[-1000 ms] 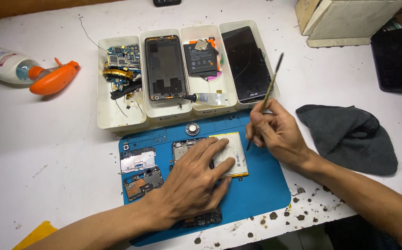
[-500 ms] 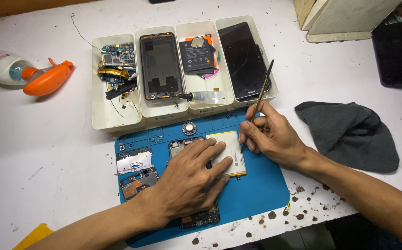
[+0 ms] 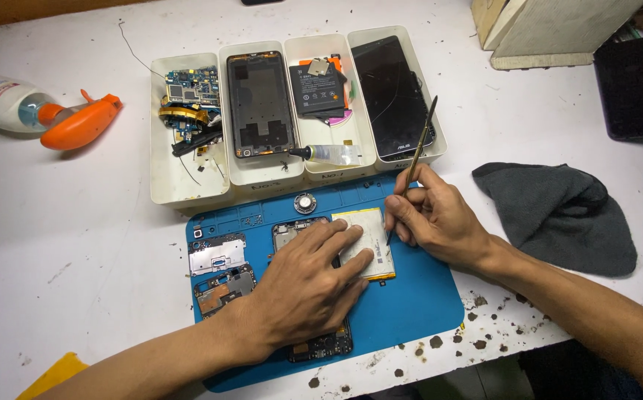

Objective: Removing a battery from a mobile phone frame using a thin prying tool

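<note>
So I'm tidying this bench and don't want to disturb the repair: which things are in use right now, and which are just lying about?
In use:
left hand pressing on the opened phone
white battery
right hand holding the thin pry tool
blue mat

Lying about:
grey cloth
spray bottle
white parts trays

Four white bins [image 3: 188, 189], one blue mat [image 3: 410, 311], one grey cloth [image 3: 566, 215].
</note>
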